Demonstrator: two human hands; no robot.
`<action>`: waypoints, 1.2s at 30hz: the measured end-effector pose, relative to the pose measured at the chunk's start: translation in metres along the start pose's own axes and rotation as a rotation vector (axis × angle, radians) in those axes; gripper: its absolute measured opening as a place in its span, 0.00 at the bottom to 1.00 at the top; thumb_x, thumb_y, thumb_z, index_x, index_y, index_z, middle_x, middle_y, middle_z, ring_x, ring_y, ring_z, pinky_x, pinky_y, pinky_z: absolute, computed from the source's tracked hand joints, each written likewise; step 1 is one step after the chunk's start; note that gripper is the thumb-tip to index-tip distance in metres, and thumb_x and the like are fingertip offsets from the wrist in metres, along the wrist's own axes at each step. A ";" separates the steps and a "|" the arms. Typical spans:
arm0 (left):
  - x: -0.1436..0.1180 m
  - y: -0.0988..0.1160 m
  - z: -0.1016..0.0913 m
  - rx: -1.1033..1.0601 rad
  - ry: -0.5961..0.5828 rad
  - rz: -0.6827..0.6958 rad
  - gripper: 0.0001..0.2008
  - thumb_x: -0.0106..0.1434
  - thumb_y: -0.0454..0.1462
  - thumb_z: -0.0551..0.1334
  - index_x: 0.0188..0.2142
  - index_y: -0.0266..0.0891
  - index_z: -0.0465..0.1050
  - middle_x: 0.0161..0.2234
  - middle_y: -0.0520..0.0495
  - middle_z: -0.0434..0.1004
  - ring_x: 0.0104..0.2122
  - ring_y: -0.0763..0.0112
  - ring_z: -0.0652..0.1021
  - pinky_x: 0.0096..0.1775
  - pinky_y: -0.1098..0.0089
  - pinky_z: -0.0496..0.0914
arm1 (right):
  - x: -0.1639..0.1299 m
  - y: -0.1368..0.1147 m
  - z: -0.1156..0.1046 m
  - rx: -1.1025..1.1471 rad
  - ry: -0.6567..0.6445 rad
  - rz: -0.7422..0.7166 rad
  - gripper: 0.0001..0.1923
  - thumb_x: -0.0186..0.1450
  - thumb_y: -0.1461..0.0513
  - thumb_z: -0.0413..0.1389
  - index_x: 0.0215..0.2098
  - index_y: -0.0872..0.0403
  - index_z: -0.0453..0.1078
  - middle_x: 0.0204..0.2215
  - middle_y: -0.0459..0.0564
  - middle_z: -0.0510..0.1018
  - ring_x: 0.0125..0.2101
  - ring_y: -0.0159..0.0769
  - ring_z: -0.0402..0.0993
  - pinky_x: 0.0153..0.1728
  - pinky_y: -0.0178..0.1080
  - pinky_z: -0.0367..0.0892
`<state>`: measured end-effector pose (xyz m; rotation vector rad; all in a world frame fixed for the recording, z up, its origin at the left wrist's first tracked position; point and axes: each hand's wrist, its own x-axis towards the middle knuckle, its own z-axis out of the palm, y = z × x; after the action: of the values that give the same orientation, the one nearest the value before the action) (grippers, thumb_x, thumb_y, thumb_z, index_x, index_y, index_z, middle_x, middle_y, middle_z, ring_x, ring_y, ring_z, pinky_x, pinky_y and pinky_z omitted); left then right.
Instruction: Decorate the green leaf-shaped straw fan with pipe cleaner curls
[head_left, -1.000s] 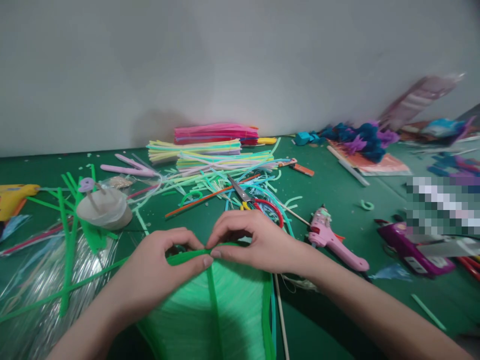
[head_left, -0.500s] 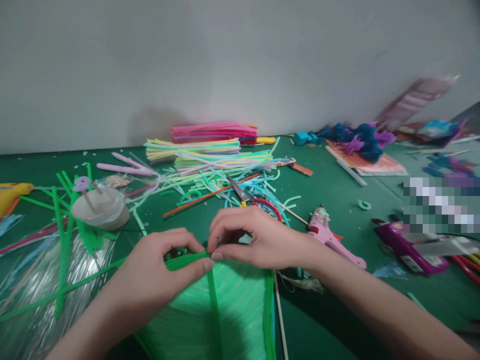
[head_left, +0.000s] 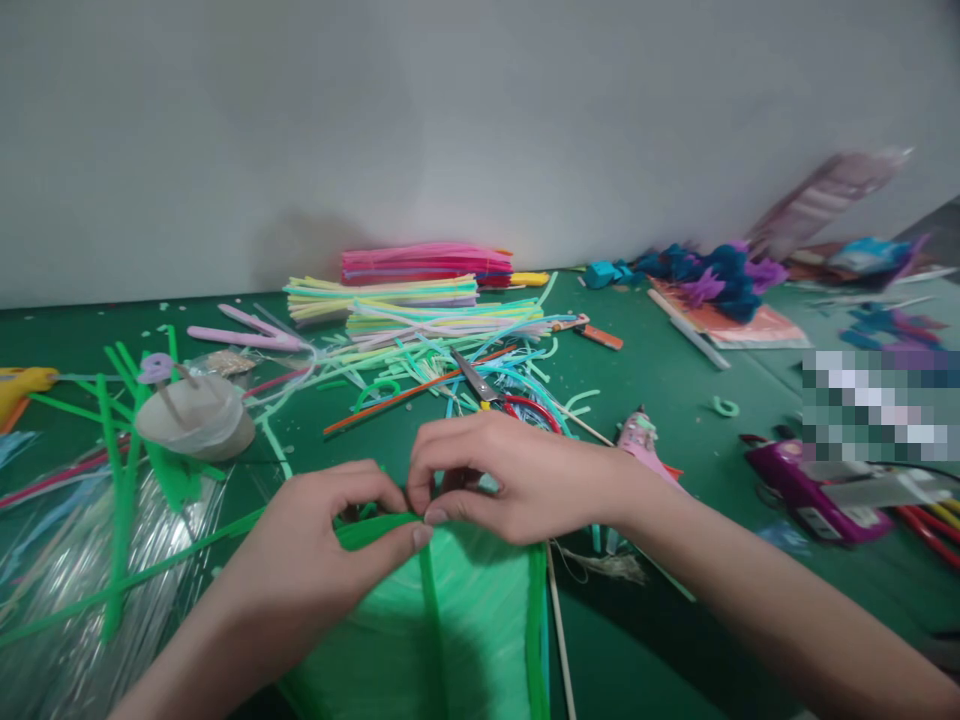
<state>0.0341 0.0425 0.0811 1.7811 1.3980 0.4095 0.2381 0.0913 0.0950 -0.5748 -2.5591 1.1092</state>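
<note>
My left hand (head_left: 322, 550) and my right hand (head_left: 510, 475) meet over the top edge of a green leaf-shaped piece (head_left: 450, 640) made of green pipe cleaners and pale green fibres. Both hands pinch the green pipe cleaner rim (head_left: 367, 528) at its upper end, thumbs and forefingers almost touching. The piece lies on the green table (head_left: 675, 390) right in front of me. A thin wooden stick (head_left: 559, 630) runs along its right side.
Behind my hands lie red-handled scissors (head_left: 517, 402) and a heap of coloured pipe cleaners (head_left: 420, 310). A pink glue gun (head_left: 637, 435) sits to the right, a purple tool (head_left: 810, 490) farther right. At left are a grey lump on sticks (head_left: 195, 420), clear wrap (head_left: 67, 570) and a yellow glue gun (head_left: 19, 385).
Both hands have stayed pinched on the green rim, shifting slightly toward me. The view has drifted a little to the right.
</note>
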 end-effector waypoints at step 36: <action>-0.004 -0.002 -0.009 0.066 -0.033 -0.010 0.14 0.54 0.51 0.66 0.37 0.50 0.79 0.35 0.57 0.81 0.36 0.64 0.79 0.40 0.70 0.69 | -0.022 0.009 0.041 0.559 0.456 0.172 0.06 0.63 0.65 0.61 0.39 0.57 0.75 0.34 0.48 0.78 0.35 0.30 0.74 0.38 0.33 0.69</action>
<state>0.0255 0.0426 0.0854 1.8249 1.4118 0.3311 0.2428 0.0607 0.0587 -0.7918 -1.7405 1.4710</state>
